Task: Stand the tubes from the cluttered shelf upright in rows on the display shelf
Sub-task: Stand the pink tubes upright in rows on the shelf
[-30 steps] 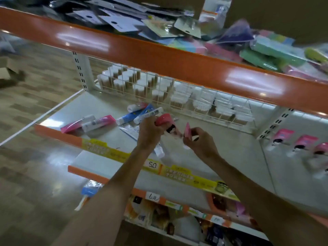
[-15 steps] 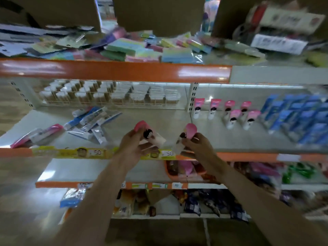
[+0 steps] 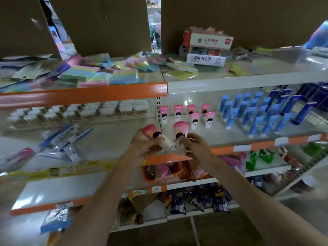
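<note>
Holding a glossy pink plastic squeeze tube (image 3: 152, 134) at a tilt, its white cap pointing to the lower right, the left hand (image 3: 142, 148) has its grip clamped on the tube's lower body, with the fingers curled beneath it. The right hand (image 3: 197, 146) has its grip clamped on a second pink plastic tube (image 3: 179, 132). This one is upright in the air, flat crimped end up and translucent white cap down, and a cartoon face with black hair is printed on its smooth front. Both tubes are in front of the orange edge strip of the white metal display shelf (image 3: 221, 137) and rest on nothing. Whether they touch each other cannot be told.

Further back on that shelf, six matching pink tubes (image 3: 195, 119) stand on their caps in two rows. Just beside them to the right stand rows of blue flat-topped tubes (image 3: 232, 118). On the cluttered shelf (image 3: 110, 139) to the left, blue, white and pink tubes (image 3: 60, 137) lie flat in a loose, blurred heap.
</note>
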A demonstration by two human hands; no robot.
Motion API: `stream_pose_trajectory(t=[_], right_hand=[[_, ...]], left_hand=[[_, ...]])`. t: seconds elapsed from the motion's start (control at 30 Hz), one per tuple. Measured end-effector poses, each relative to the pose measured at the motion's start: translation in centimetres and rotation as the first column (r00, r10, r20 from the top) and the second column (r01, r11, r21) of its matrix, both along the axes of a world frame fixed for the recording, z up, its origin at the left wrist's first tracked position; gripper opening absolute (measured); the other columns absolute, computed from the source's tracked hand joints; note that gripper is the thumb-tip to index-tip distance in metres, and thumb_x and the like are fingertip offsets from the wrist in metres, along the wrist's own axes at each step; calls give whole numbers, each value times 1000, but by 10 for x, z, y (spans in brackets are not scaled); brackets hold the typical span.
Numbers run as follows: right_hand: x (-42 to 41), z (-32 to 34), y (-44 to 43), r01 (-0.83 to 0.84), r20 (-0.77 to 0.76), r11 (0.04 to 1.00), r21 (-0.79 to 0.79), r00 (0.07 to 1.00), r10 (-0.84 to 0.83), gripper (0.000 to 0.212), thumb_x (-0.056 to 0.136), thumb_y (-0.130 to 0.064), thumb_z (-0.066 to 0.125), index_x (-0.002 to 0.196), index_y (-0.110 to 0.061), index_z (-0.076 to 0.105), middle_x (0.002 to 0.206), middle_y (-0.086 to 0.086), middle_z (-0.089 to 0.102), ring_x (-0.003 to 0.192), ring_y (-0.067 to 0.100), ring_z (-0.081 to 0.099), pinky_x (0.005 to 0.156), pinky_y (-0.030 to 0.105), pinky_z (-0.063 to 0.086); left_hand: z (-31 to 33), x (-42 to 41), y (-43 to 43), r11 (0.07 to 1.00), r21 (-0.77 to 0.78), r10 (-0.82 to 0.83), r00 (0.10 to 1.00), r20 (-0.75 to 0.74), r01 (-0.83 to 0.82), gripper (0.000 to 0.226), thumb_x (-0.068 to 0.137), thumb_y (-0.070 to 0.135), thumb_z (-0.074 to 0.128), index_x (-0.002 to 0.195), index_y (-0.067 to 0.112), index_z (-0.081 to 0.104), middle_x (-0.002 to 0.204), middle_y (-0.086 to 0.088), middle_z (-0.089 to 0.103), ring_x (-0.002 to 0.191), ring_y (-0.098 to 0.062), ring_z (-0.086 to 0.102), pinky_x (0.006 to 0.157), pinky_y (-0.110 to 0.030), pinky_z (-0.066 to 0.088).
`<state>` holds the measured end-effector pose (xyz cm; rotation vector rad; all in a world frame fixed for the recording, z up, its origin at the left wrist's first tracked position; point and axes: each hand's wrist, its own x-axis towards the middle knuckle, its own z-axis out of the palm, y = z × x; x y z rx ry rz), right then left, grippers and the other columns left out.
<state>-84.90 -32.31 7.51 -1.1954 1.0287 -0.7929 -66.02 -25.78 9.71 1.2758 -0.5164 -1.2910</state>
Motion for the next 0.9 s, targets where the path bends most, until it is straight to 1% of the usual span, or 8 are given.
stream_pose_trajectory(t=[0.13,0.23,0.3,0.43,0.57,0.7,0.8,0.9], right_hand=[[-13,14,-20,65,-64,995,-81,995,-70,18,88,-27,69,95,-11,68,89,8,73,81,24,69,80,43,58],[-22,23,-32,108,-118,985,-133,985,-124,30,89,-23,67,100,5,64,84,16,66,76,24,59,75,40,51],[-31,25,-42,120,-131,980,-159,981,-142,37,87,-26,68,96,9,61,81,13,62,77,22,55,73,40,49],[-58,19,-63,111,-182,969,-222,971,-153,55,72,-47,68,81,5,57,75,11,57,73,19,54,71,44,50],[-96,11,-88,126,-203,961,-245,963,-177,34,85,-28,67,85,6,62,75,12,57,72,19,54,69,35,44],[-140,-13,-123,116,-218,966,-231,962,-167,16,89,-14,64,80,0,64,73,11,60,72,21,55,71,37,46],[-175,-26,-149,53,-231,979,-195,968,-98,28,90,-19,64,85,8,61,74,13,60,71,19,54,72,35,46],[-204,-35,-163,43,-191,983,-178,979,-78,31,91,-20,62,89,11,60,74,11,59,68,14,53,67,23,44]], left_hand=[[4,-15,-25,998,1,-64,996,62,64,53,68,-5,81,116,1,59,109,-19,69,91,-28,71,74,-36,60],[3,-27,-45,995,25,-99,986,131,96,40,70,-2,81,107,-6,64,105,-18,71,92,-26,71,76,-33,60],[3,-36,-56,990,29,-139,976,165,136,37,70,3,82,104,0,68,102,-14,73,93,-25,71,80,-40,59],[3,-62,-75,982,38,-188,974,128,185,37,72,5,81,107,7,68,102,-12,73,95,-28,71,76,-54,58],[-2,-101,-99,976,31,-218,966,140,216,37,75,6,80,110,10,68,102,-12,73,96,-28,70,76,-54,58],[-17,-145,-124,981,29,-196,965,172,194,36,77,8,78,110,12,67,102,-10,73,92,-27,71,70,-41,59],[-33,-173,-141,991,23,-131,974,183,129,33,79,10,77,110,9,66,98,-7,74,91,-24,71,68,-39,59],[-50,-192,-157,998,28,-57,974,219,53,28,81,13,75,107,8,67,93,-3,75,95,-22,70,73,-39,59]])
